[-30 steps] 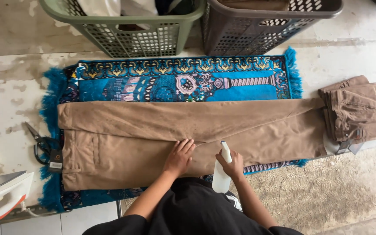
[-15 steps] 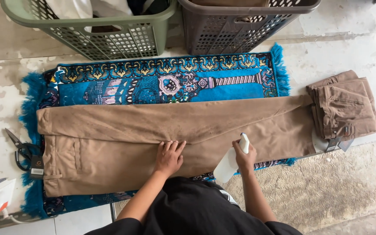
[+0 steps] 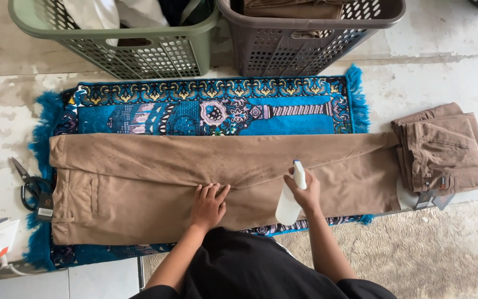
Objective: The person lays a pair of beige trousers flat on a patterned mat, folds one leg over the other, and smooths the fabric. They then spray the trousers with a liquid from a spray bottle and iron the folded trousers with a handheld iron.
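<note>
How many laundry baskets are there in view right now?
2. A green basket stands at the top left behind the blue rug, and a brown basket stands right beside it. Both are cut off at the top.

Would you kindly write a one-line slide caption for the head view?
Left hand flat on tan trousers spread over a blue rug; right hand holds a white spray bottle.

Tan trousers [image 3: 139, 182] spread flat across a blue patterned prayer rug [image 3: 217, 108]. Left hand [image 3: 208, 206] pressed flat on the fabric; right hand [image 3: 305, 194] gripping a white spray bottle [image 3: 290, 204]. Folded tan trousers [image 3: 443, 148] to the right; black scissors [image 3: 29, 182] at the left; green basket [image 3: 139, 50] and grey basket [image 3: 300, 44] behind.
</note>
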